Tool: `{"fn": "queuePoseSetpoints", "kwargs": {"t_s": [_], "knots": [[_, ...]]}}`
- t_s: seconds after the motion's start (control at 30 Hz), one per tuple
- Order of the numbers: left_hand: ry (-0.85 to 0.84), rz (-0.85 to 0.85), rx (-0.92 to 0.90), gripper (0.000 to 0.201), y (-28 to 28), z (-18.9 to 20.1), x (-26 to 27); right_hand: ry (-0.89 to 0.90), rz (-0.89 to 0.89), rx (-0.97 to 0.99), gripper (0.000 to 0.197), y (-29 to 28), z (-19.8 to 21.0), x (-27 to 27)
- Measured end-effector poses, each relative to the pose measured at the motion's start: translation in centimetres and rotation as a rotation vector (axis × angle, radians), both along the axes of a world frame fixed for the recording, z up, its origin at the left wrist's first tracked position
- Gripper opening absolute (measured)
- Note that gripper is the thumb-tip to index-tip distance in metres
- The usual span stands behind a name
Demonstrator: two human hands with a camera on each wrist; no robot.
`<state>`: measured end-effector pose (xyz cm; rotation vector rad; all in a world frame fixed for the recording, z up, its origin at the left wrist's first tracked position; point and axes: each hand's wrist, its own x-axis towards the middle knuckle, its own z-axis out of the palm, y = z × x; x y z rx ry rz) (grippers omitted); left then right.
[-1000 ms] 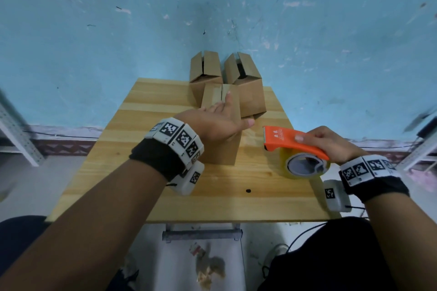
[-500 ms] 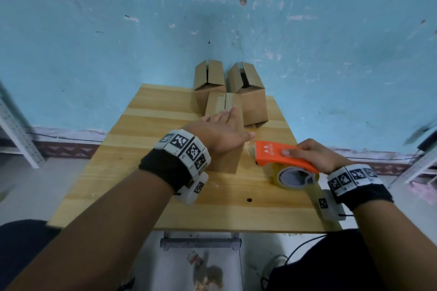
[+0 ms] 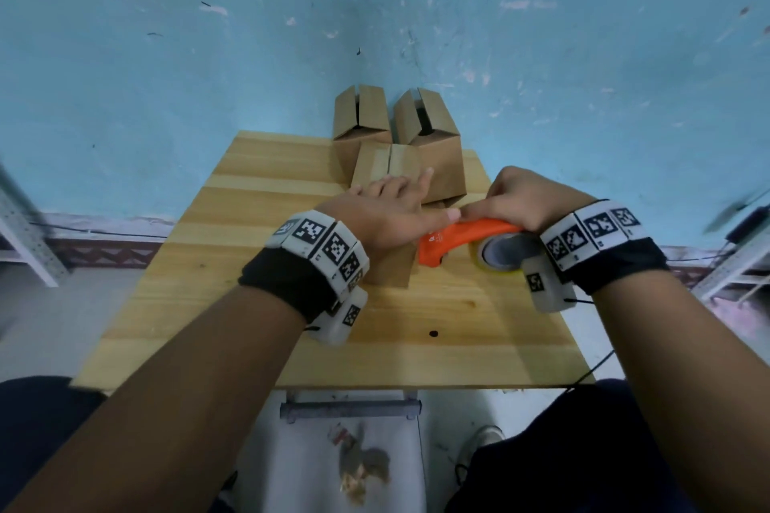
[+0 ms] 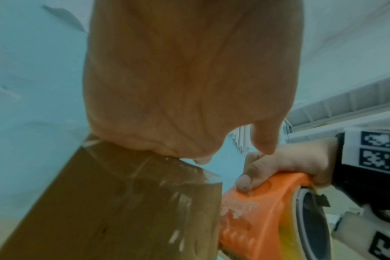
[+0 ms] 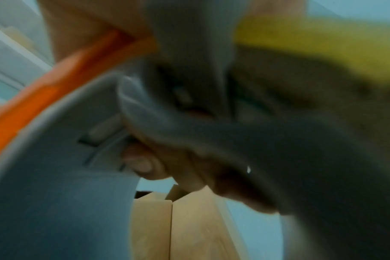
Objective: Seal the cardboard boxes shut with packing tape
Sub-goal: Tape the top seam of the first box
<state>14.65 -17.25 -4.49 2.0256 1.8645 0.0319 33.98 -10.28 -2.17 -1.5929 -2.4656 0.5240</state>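
Note:
A small cardboard box (image 3: pixel 389 167) stands on the wooden table (image 3: pixel 416 325), its top flaps closed along a centre seam. My left hand (image 3: pixel 391 206) lies flat on its top with straight fingers, pressing it down; the left wrist view shows the palm (image 4: pixel 185 88) on the box (image 4: pixel 114 202), whose near face carries clear tape. My right hand (image 3: pixel 523 198) grips an orange tape dispenser (image 3: pixel 462 239) holding a roll of clear tape (image 3: pixel 500 254), pushed against the box's right side. The dispenser (image 4: pixel 256 211) touches the box edge. The right wrist view is blurred.
Two more cardboard boxes (image 3: pixel 361 121) (image 3: pixel 429 129) with flaps standing open sit at the table's far edge against the blue wall. A metal shelf frame (image 3: pixel 25 237) stands at the left, another (image 3: pixel 733 258) at the right. Bare wood lies toward me.
My right hand has brought the dispenser leftwards from the table's right side up against the box. My left hand has stayed flat on the box top.

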Motion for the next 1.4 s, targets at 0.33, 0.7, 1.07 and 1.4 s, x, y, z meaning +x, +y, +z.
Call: {"fn": "queuePoseSetpoints", "kwargs": {"t_s": [0.33,0.7,1.07,1.4], "knots": [[0.051,-0.008,-0.036,0.079,0.0,0.1,-0.4,-0.111,-0.003,0.303,0.054,-2.2,1.1,-2.1],[0.058,0.015,-0.032,0.068,0.1,0.1,-0.5,-0.200,0.004,-0.143,0.035,0.8,0.9,-2.1],[0.041,0.019,0.011,0.065,0.6,-0.7,-1.3,-0.025,0.304,-0.607,0.022,3.3,-3.0,-0.3],[0.033,0.007,0.018,0.059,0.4,-0.6,-1.4,0.086,0.227,-0.537,0.020,1.5,-3.9,0.4]]}}
